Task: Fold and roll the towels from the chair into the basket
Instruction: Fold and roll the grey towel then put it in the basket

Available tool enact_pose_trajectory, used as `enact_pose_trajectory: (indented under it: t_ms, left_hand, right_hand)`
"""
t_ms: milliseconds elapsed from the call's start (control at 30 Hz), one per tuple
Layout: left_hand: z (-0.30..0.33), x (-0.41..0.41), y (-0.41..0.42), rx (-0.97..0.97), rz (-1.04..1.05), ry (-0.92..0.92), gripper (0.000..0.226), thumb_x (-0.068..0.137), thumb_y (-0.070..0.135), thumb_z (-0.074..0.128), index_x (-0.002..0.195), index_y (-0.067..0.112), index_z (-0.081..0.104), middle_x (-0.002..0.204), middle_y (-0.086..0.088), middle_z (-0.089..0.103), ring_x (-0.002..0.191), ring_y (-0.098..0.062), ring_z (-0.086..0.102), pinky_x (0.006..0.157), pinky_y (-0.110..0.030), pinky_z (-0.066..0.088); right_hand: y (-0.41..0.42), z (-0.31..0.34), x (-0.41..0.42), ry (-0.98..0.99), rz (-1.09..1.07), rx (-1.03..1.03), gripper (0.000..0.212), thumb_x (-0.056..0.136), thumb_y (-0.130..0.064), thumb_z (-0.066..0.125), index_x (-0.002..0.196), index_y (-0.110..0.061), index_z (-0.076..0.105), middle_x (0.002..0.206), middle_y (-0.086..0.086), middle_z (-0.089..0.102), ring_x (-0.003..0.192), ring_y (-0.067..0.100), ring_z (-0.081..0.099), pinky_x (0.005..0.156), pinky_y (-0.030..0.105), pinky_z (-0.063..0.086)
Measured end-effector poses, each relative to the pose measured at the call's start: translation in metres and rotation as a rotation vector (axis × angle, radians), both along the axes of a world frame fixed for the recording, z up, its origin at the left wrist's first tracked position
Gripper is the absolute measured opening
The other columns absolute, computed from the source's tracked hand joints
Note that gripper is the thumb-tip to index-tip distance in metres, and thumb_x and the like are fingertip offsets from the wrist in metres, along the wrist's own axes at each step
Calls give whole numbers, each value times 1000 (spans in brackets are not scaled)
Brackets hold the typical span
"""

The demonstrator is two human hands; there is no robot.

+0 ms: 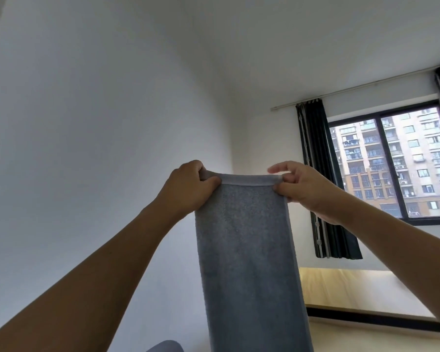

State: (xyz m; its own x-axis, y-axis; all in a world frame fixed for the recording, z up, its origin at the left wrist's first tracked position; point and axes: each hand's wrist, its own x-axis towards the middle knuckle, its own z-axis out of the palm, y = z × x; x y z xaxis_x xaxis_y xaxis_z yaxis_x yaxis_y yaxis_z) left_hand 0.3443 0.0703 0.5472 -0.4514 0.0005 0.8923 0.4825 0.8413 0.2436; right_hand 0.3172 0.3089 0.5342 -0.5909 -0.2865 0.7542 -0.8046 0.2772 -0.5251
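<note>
Your left hand [188,186] pinches one top corner of the grey towel [247,250] and your right hand [302,189] pinches the other, so it hangs lengthwise in the air. It looks soft and limp; keep hold at the hemmed corners. Beyond, a window [391,161].

Grey-blue towel [247,262], hanging lengthwise, upright

Two bare forearms enter from 7 and 4 o'clock — no sleeves, watch or rings show. The left hand [188,185] and right hand [306,188] wear no gloves.
</note>
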Motion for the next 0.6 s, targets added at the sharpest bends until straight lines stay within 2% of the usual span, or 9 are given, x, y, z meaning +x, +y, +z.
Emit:
enact_pose_trajectory:
  t_ms: [100,200,267,400,467,533,600]
  left_hand:
    - [-11,-28,-4,30,-1,-70,17,95,27,53,85,17,44,76,4,47,65,-6,42,54,-20,30]
    - [-30,-63,-14,48,28,-144,8,92,10,51,90,15,45,81,1,51,68,-9,46,55,-20,37]
    - [-47,-87,-20,91,25,-170,19,84,0,46,95,16,48,86,1,55,74,-13,51,61,-25,45]
    - [-74,-122,-23,161,29,-150,44,83,-2,41,119,20,54,104,-1,59,94,-20,57,82,-33,50]
    - [-79,-136,-26,153,69,-95,39,84,-1,40,112,18,60,103,0,63,97,-22,59,85,-34,50]
    - [-78,-144,-28,162,87,-50,32,84,-1,40,100,17,62,95,0,65,91,-22,61,79,-34,51]
    - [-74,-145,-30,187,88,-22,29,83,0,40,97,16,60,93,-1,65,88,-23,60,76,-34,51]
  right_hand:
    - [-6,-5,-18,3,-90,94,14,92,-3,55,100,-10,64,89,4,69,82,14,64,65,19,54]
    - [-18,-19,-50,-32,-193,139,10,86,-2,57,92,-8,63,84,8,66,75,17,62,64,25,55]
    - [-28,-34,-77,-25,-298,145,11,80,-2,58,84,-11,61,77,5,61,68,17,58,61,31,51]
    - [-54,-61,-122,-38,-413,94,10,76,-5,57,77,-15,57,73,-1,54,67,16,49,51,24,36]
    - [-63,-66,-136,-47,-425,33,10,77,-5,56,82,-13,58,77,0,54,66,15,48,50,24,35]
    - [-67,-65,-143,-40,-419,-56,11,78,-4,56,84,-12,61,81,3,57,67,16,50,50,23,36]
    - [-69,-60,-143,-20,-417,-119,12,77,-5,57,84,-14,62,82,3,59,71,18,53,51,22,37]
